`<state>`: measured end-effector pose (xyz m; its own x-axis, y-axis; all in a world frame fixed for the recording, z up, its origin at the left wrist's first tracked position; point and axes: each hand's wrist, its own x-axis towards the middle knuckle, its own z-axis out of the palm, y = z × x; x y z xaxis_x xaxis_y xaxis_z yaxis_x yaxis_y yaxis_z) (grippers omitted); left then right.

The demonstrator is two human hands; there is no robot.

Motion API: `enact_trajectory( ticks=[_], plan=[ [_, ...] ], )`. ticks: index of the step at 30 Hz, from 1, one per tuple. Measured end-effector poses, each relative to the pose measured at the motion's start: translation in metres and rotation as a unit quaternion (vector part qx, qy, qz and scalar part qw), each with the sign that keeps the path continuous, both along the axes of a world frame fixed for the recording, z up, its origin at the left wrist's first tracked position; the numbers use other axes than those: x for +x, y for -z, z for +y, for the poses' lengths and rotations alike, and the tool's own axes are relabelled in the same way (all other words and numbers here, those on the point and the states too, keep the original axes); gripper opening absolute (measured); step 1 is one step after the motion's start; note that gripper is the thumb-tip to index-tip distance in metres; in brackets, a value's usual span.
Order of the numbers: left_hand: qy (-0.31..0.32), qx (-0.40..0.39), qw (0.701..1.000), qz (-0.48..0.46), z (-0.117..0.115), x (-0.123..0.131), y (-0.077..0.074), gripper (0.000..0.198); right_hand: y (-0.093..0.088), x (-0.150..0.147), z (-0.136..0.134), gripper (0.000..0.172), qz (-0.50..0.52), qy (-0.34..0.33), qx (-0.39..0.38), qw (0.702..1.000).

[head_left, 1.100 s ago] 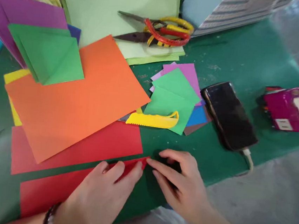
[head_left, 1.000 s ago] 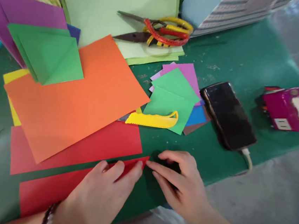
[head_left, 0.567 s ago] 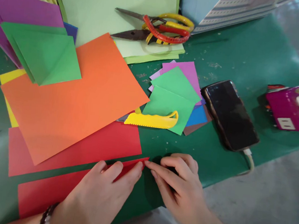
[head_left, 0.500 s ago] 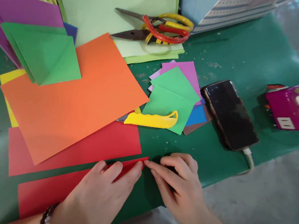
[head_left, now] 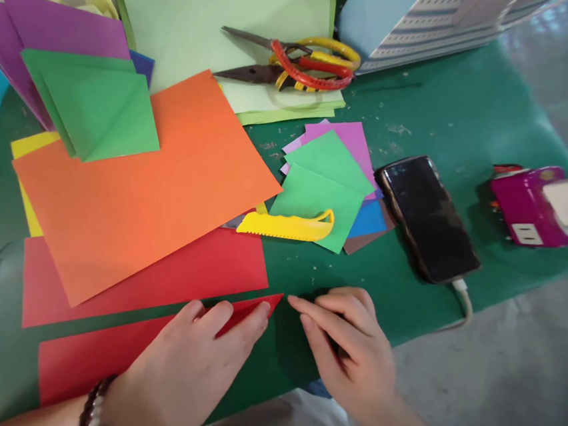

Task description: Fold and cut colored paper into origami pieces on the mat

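My left hand (head_left: 199,359), with a beaded bracelet at the wrist, lies over a red paper strip (head_left: 93,362) at the table's near edge. Its fingers press on the paper, the index finger near the folded, pointed right corner. Part of the strip is hidden beneath this hand. Just right of that corner is my right hand (head_left: 351,353), empty and apart from the paper. Its index finger and thumb reach toward the tip, while the other fingers are curled. Behind the strip lies another red sheet (head_left: 157,281), partly covered by an orange sheet (head_left: 150,193).
A yellow utility knife (head_left: 287,227) rests across small green squares (head_left: 321,190). Scissors and pliers (head_left: 303,64) lie on pale green sheets (head_left: 182,22). Folded green paper (head_left: 98,108) leans at left. To the right are a corded phone (head_left: 428,220), a magenta power adapter (head_left: 536,204) and a striped bag (head_left: 422,25).
My right hand has drawn back slightly rightward from the red strip's folded tip. My left hand stays on the paper. The whole view has shifted a little.
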<state>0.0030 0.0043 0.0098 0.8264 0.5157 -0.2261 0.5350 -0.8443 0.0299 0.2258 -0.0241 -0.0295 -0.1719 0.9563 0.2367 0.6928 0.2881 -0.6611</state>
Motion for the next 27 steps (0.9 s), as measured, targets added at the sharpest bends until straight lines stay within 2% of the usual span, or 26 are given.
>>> enact_trajectory(
  ticks=[5,15,23,27],
  plan=[
    [0.001,-0.008,1.0,0.002,-0.001,-0.001,0.0,0.061,-0.002,-0.002,0.0,0.034,-0.034,-0.031,-0.008,0.999],
    [-0.029,-0.006,0.999,-0.019,-0.002,0.0,0.001,0.056,0.005,-0.003,-0.001,0.035,-0.041,0.021,-0.019,0.999],
    [-0.026,-0.017,0.999,-0.017,0.0,-0.001,-0.002,0.051,-0.002,-0.008,0.009,0.009,-0.09,0.036,-0.038,0.995],
    [-0.027,-0.027,0.999,-0.016,0.001,0.0,-0.002,0.051,-0.002,-0.007,0.017,0.005,-0.098,0.013,-0.014,0.995]
  ],
)
